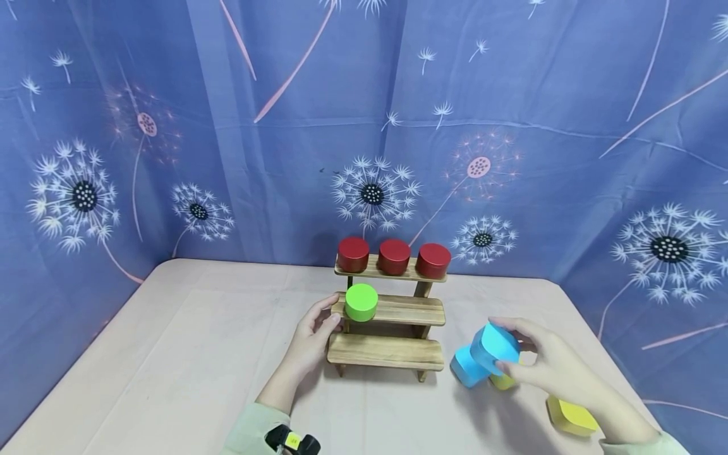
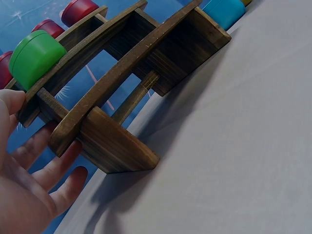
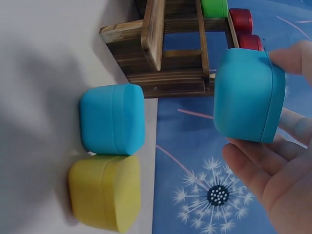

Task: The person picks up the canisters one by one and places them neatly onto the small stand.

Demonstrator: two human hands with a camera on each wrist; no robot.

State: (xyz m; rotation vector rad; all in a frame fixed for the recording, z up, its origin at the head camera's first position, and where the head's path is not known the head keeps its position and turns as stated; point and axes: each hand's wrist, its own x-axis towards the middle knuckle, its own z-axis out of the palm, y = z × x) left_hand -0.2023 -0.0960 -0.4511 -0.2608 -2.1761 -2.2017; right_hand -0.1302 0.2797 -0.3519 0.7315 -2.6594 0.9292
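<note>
Wood: a three-step wooden rack (image 1: 392,313) stands between the two hands, on a pale table (image 1: 170,366).
Top step: three red tins (image 1: 394,255) in a row, on the step farthest from both hands; it looks full.
Middle step: one green tin (image 1: 361,301) at its left end, just above the left hand's fingertips; the remainder of that step is bare.
Bottom step: holds nothing, the step nearest both hands.
Left hand (image 1: 311,338): fingers straight and relaxed against the rack's left end, steadying it and gripping nothing.
Right hand (image 1: 548,366): fingers and thumb curled round a blue tin (image 1: 493,346), held clear of the table just right of the rack.
Still loose: a second blue tin (image 1: 467,368) lies on the table directly under the held one, a yellow tin (image 1: 503,381) touches its right side beneath the right hand, and another yellow tin (image 1: 571,417) sits by the right wrist.
Progress: judging by how things lie, four tins are shelved and four are not, so roughly half is done.
Tin contents: all lids are shut, so I cannot tell.
</note>
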